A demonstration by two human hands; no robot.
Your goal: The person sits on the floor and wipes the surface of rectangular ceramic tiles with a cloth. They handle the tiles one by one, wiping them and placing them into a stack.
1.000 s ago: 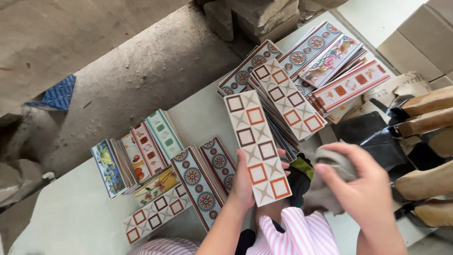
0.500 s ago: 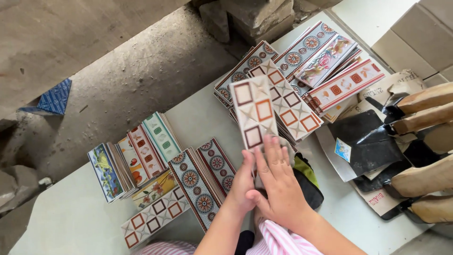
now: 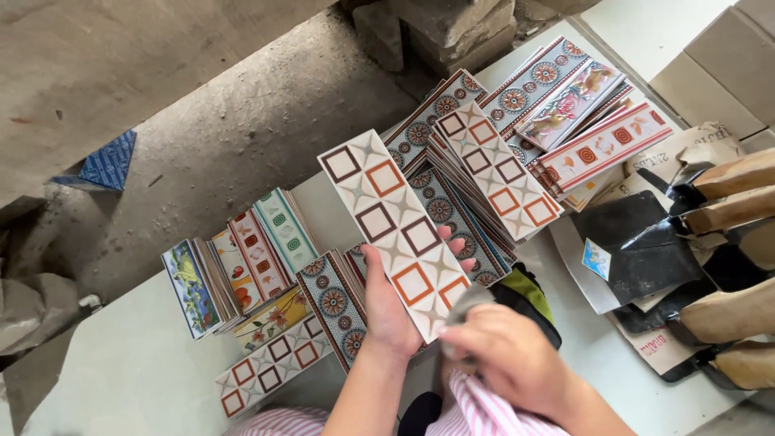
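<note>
White ceramic, patterned with brown and orange squares: the long tile (image 3: 395,230) is lying tilted in the left hand (image 3: 391,311), whose fingers (image 3: 456,246) are curling around its far edge. The right hand (image 3: 504,359) is closing on a grey cloth (image 3: 468,303) and pressing it against the tile's near corner. Beyond the left hand, stacks of patterned tiles (image 3: 484,161) are resting on the pale worktop (image 3: 121,379); right of the right hand are trowels (image 3: 694,234).
</note>
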